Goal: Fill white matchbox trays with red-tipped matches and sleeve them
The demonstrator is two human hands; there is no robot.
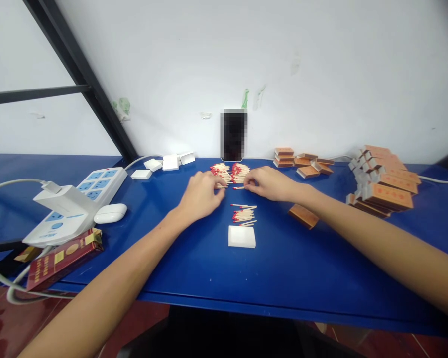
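My left hand point(202, 198) is closed at the left edge of a pile of red-headed matches point(221, 172), its fingertips pinched on a matchstick point(221, 186). Opposite it, my right hand point(271, 183) pinches the plain end of another match point(238, 188), whose red head points left. A second match pile point(241, 173) lies just behind that hand's fingertips. Nearer to me is a smaller loose group of matches point(244, 215), heads to the left. In front of this group lies a white matchbox tray point(242, 236). A brown matchbox sleeve point(303, 216) rests beneath my right forearm.
Stacked matchboxes point(386, 181) stand at the right, with several more point(284, 157) by the wall. White trays point(170, 162) lie back left. A phone point(234, 135) leans on the wall. The left side holds a power strip point(100, 184), white earbud case point(110, 213) and red box point(65, 258).
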